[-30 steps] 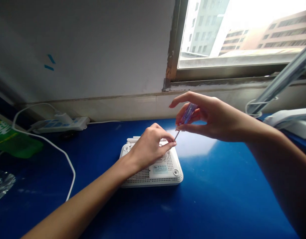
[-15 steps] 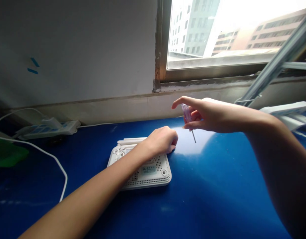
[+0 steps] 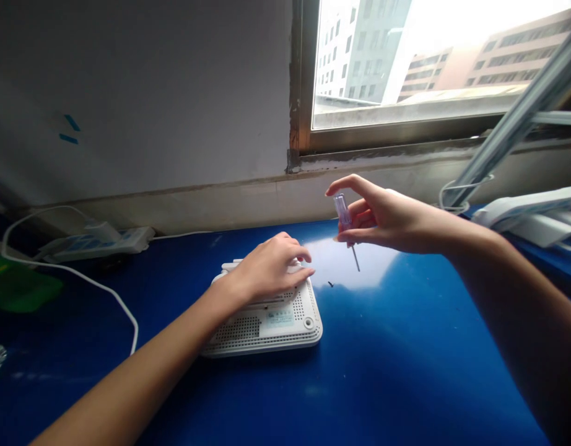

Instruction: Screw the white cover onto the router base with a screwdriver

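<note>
A white router (image 3: 290, 334) lies on the blue table with its vented, labelled underside up and its antennas folded along the far edge. Over its far right part is my left hand (image 3: 276, 266), thumb and fingers apart, with nothing visible between them; whether the palm touches the casing I cannot tell. Just right of the router, a small dark screw (image 3: 331, 284) lies on the tabletop. My right hand (image 3: 369, 214) is closed around the clear purple handle of a screwdriver (image 3: 342, 210). Its shaft points down, in the air above the table, beyond the screw.
At the back left, a white power strip (image 3: 127, 240) has a plug in it, and a white cable (image 3: 95, 282) loops forward. A green item (image 3: 25, 288) sits at far left. On the right are a slanted metal post (image 3: 494, 130) and more white power strips (image 3: 536, 204). A wall and window stand behind.
My left hand has moved left from the router's right edge and its fingers have opened. The screw now shows on the table there. My right hand keeps the screwdriver, slightly shifted.
</note>
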{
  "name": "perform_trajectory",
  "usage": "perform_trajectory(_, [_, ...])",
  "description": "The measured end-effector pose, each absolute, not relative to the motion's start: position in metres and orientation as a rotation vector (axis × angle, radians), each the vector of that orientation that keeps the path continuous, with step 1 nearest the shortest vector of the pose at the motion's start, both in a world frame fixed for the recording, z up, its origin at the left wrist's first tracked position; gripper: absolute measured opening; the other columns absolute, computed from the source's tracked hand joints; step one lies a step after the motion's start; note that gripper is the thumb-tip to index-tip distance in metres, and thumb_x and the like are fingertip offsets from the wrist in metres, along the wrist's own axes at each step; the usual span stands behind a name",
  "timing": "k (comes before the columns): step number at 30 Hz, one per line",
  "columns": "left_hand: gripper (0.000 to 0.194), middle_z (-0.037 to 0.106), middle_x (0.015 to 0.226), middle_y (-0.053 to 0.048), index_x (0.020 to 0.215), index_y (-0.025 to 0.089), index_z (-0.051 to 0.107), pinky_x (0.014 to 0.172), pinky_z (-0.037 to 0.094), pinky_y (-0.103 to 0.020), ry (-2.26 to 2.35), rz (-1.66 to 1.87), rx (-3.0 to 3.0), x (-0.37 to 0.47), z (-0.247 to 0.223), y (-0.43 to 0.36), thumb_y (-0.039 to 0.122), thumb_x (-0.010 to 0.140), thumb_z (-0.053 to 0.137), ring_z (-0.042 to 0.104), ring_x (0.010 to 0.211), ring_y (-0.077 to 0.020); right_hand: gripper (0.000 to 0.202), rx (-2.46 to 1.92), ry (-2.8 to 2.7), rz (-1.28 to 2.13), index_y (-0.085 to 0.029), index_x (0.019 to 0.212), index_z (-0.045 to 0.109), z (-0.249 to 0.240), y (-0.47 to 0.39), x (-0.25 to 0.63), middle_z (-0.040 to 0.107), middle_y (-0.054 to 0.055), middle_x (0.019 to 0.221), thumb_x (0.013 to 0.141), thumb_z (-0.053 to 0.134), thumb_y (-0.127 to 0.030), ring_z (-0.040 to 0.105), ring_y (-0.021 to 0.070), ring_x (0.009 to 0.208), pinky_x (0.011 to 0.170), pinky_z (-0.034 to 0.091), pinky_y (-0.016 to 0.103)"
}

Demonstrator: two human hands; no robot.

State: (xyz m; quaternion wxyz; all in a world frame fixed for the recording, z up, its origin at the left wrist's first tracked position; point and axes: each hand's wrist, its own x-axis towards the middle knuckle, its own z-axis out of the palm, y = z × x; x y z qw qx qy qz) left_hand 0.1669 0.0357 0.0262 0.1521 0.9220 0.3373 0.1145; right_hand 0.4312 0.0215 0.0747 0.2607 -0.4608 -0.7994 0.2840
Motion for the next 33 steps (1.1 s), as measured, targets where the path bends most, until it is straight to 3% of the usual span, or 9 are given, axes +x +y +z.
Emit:
perform_trajectory(4, [0.033, 0.072, 0.132, -0.009, 0.13, 0.026, 0.075, 0.108, 0.052, -0.043, 0.88, 0.385, 2.648, 0.112, 0.026, 0.02, 0.043, 0.103, 0.066, 0.057, 0.131, -0.0284, 0.074, -1.137, -1.779, 0.977, -0.026, 0.136, 0.047, 0.044, 0.01, 0.422, 0.079, 0.005, 0.09, 0.08, 0.091, -0.045, 0.08, 0.0269, 0.081, 0.075, 0.067, 0.04])
perform_trajectory(9, [0.089, 0.047, 0.166, -0.009, 0.159, 0.035, 0.05, 0.12, 0.043, -0.059, 0.87, 0.197, 2.671, 0.072, 0.018, -0.002, 0.067, 0.082, 0.082, 0.041, 0.151, -0.0397, 0.073, -1.074, -1.547, 0.918, -0.026, 0.13, 0.05, 0.027, 0.0, 0.403, 0.08, 0.003, 0.085, 0.075, 0.096, -0.044, 0.081, 0.0276, 0.078, 0.074, 0.069, 0.041])
perform_trajectory(11, [0.099, 0.04, 0.171, -0.009, 0.162, 0.037, 0.046, 0.121, 0.041, -0.063, 0.887, 0.184, 2.69, 0.067, 0.015, -0.008, 0.071, 0.077, 0.084, 0.036, 0.154, -0.0425, 0.072, -1.052, -1.503, 0.892, -0.027, 0.13, 0.05, 0.026, -0.004, 0.394, 0.08, 0.002, 0.084, 0.076, 0.095, -0.043, 0.081, 0.0272, 0.077, 0.073, 0.07, 0.041])
perform_trajectory(15, [0.092, 0.042, 0.17, -0.006, 0.16, 0.04, 0.048, 0.122, 0.041, -0.062, 0.957, 0.218, 2.695, 0.067, 0.01, -0.011, 0.067, 0.079, 0.084, 0.038, 0.154, -0.0403, 0.07, -0.962, -1.517, 0.866, -0.029, 0.133, 0.05, 0.024, -0.016, 0.375, 0.08, 0.001, 0.086, 0.079, 0.094, -0.036, 0.081, 0.0265, 0.081, 0.073, 0.071, 0.04])
perform_trajectory(24, [0.09, 0.042, 0.171, -0.005, 0.16, 0.04, 0.048, 0.125, 0.037, -0.061, 1.036, 0.295, 2.755, 0.063, 0.003, -0.005, 0.073, 0.082, 0.078, 0.037, 0.156, -0.0371, 0.059, -0.869, -1.778, 0.73, -0.032, 0.135, 0.047, 0.007, -0.031, 0.353, 0.079, -0.001, 0.093, 0.09, 0.085, -0.024, 0.079, 0.0221, 0.084, 0.081, 0.069, 0.039])
perform_trajectory(28, [0.091, 0.046, 0.168, -0.008, 0.158, 0.038, 0.053, 0.124, 0.037, -0.061, 1.115, 0.315, 2.721, 0.061, 0.0, -0.003, 0.076, 0.079, 0.079, 0.039, 0.155, -0.0387, 0.052, -0.879, -1.952, 0.553, -0.031, 0.131, 0.042, -0.002, -0.033, 0.351, 0.077, -0.001, 0.093, 0.095, 0.079, -0.023, 0.078, 0.0191, 0.081, 0.076, 0.065, 0.033])
perform_trajectory(33, [0.097, 0.046, 0.167, -0.01, 0.16, 0.034, 0.051, 0.125, 0.034, -0.066, 1.26, 0.352, 2.694, 0.058, -0.006, -0.002, 0.084, 0.08, 0.071, 0.04, 0.153, -0.042, 0.023, -1.032, -2.191, 0.122, -0.025, 0.108, 0.05, 0.013, -0.035, 0.346, 0.076, 0.001, 0.088, 0.097, 0.07, -0.023, 0.072, 0.0166, 0.068, 0.06, 0.052, 0.026])
